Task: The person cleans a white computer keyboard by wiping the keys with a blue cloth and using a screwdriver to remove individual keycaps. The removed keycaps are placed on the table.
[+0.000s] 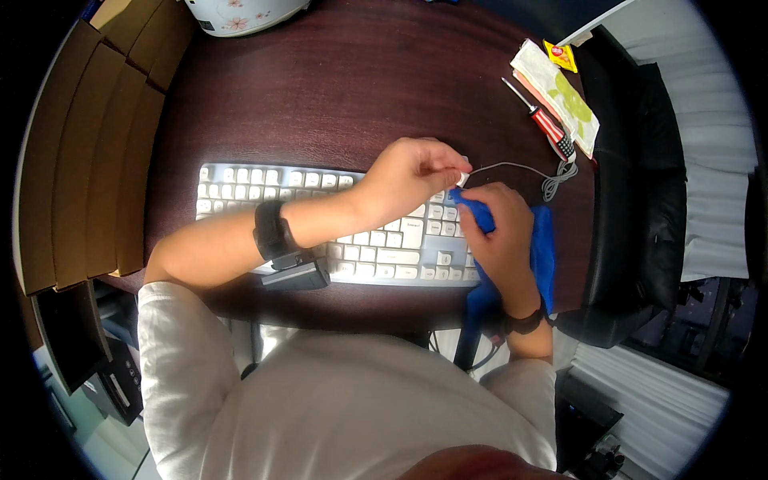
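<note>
A white keyboard (376,256) with pale keycaps lies across the desk in front of me. Reaching over it from the left, my left hand (408,178) is closed, pinching a small white keycap (462,180) near the keyboard's upper right part. My right hand (506,228) is closed around a blue cloth (543,248); a bunched corner of it sticks out by the fingertips, close to the keycap. The rest of the cloth hangs beside the wrist, over the right end of the keyboard and the desk. My left forearm hides some of the keys.
A thin grey cable (552,186) coils to the right. Beyond it lie a screwdriver (547,128) with a red, white and black handle, a patterned cloth (570,100) and a yellow packet (561,56). Cardboard boxes (80,160) line the left; a white appliance (240,16) stands far back.
</note>
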A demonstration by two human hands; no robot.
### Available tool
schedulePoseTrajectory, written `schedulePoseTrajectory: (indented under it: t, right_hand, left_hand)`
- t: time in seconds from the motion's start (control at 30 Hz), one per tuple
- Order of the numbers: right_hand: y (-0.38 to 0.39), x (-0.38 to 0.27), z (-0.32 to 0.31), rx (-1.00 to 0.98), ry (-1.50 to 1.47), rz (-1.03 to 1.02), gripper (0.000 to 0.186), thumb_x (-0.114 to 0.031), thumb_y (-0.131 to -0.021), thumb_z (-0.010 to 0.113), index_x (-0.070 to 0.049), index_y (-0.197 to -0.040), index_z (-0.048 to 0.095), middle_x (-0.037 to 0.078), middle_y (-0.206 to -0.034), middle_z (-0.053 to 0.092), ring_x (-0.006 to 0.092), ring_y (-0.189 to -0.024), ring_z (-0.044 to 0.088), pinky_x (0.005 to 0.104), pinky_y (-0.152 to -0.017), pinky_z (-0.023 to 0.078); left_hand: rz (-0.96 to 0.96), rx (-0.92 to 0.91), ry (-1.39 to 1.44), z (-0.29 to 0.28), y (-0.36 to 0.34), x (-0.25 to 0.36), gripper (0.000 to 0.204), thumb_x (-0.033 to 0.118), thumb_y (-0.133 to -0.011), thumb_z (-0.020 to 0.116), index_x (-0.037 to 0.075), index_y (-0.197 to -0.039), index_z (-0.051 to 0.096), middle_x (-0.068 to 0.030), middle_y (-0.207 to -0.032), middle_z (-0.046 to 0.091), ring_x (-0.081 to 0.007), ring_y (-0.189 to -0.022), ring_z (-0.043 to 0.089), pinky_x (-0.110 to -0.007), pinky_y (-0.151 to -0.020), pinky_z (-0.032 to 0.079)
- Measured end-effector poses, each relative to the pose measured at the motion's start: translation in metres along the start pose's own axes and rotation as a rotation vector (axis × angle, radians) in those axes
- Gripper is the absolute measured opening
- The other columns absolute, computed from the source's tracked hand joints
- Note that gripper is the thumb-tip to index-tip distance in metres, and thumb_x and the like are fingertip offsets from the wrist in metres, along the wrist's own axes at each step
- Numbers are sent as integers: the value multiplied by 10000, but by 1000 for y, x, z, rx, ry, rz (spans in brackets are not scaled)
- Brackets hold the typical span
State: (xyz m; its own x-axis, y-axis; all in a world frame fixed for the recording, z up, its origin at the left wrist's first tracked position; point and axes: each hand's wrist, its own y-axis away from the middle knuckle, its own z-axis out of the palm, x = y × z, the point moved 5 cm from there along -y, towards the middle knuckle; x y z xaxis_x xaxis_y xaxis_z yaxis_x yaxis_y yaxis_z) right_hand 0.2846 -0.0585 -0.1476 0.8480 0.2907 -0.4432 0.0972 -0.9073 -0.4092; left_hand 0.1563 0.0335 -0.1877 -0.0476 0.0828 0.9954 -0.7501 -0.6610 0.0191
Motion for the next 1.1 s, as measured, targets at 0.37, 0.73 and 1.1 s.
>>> schedulePoseTrajectory:
  t: [0.37, 0.73, 1.1]
  right_hand:
    - [-1, 2, 3, -8, 38, 11, 177, -87, -790, 716, -69, -949, 639, 99, -862, 640, 273, -785, 624, 389, -695, 464]
    - [-1, 3, -7, 127, -53, 90, 162, -47, -806, 701, -50, -960, 648, 111, -866, 646, 288, -763, 640, 368, -675, 487]
    - [-1, 3, -7, 120, -70, 128, 164, -46, -819, 706, -44, -965, 633, 123, -885, 648, 298, -792, 646, 372, -700, 492]
  left_hand:
    - [29, -15, -35, -1, -3, -3, 182, 42, -958, 620, -2, -1126, 675, -62, -1005, 705, -92, -923, 650, -238, -824, 531]
    - [70, -47, 7, 1, -1, -2, 217, 41, -956, 624, 16, -1169, 654, -33, -1024, 688, -68, -937, 621, -236, -831, 513]
    - [-7, -81, 17, 1, -4, -5, 141, 40, -934, 656, 1, -1070, 659, -56, -988, 705, -88, -897, 649, -238, -805, 528]
